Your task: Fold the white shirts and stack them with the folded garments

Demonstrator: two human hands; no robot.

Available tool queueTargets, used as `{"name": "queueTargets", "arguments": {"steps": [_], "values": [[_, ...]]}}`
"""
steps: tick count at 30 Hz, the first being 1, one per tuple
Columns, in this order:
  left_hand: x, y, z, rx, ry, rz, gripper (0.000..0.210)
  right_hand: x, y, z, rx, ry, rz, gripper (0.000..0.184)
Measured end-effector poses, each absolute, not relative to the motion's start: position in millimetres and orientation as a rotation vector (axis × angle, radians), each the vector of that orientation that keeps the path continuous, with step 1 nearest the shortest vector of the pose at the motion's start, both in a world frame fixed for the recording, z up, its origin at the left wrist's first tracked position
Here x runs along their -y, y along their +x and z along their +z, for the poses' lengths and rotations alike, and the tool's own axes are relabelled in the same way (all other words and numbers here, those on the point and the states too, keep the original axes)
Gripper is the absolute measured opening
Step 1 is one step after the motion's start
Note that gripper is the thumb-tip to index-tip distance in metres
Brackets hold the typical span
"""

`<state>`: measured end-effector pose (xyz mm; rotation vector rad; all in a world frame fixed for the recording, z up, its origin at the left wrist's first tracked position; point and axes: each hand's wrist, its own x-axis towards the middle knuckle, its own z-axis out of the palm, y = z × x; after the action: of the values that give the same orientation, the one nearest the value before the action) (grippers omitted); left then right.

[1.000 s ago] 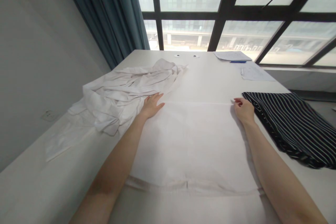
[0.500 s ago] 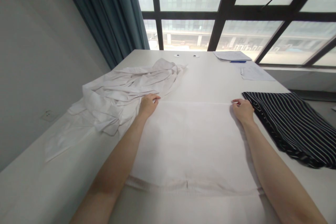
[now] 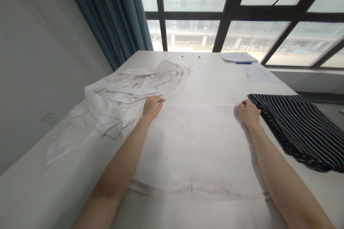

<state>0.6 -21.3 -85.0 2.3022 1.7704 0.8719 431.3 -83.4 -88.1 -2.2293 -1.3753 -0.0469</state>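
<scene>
A flat, folded white cloth (image 3: 195, 143) lies in front of me, with a wrinkled band along its near side. My left hand (image 3: 153, 107) is closed at the cloth's far left corner, thumb and fingertips pinching the edge. At the far right corner my right hand (image 3: 247, 112) has its fingers curled closed on the same cloth. Both forearms run along its sides and cover parts of its edges. Just left of my left hand is a crumpled heap of white fabric (image 3: 134, 86). Close to my right hand lies a black cloth with white stripes (image 3: 301, 125).
The white table (image 3: 212, 82) reaches to the window. Papers (image 3: 236, 57) and a blue pen (image 3: 243, 63) lie at the far right, two small white round pieces (image 3: 201, 57) at the back. Clear plastic (image 3: 68, 141) sits at the left edge, beside the wall and curtain (image 3: 110, 18).
The fingers of my right hand have curled in more tightly at the far right corner. My left hand and the cloth stay almost where they were.
</scene>
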Motion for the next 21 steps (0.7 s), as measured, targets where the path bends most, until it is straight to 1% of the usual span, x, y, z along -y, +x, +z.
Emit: {"name": "queueTargets", "arguments": {"steps": [7, 11, 17, 21], "values": [[21, 0, -85, -1.774, 2.321, 0.857, 0.025, 83, 433, -90, 1.310, -2.193, -0.016, 0.029], [29, 9, -78, -1.790, 2.480, 0.760, 0.028, 84, 434, -91, 1.324, -2.150, -0.006, 0.029], [53, 45, -73, -1.444, 2.776, 0.590, 0.031, 85, 434, -90, 1.382, -2.071, -0.001, 0.030], [62, 58, -79, -1.239, 2.799, 0.371, 0.042, 85, 434, -92, 1.372, -2.100, 0.021, 0.033]]}}
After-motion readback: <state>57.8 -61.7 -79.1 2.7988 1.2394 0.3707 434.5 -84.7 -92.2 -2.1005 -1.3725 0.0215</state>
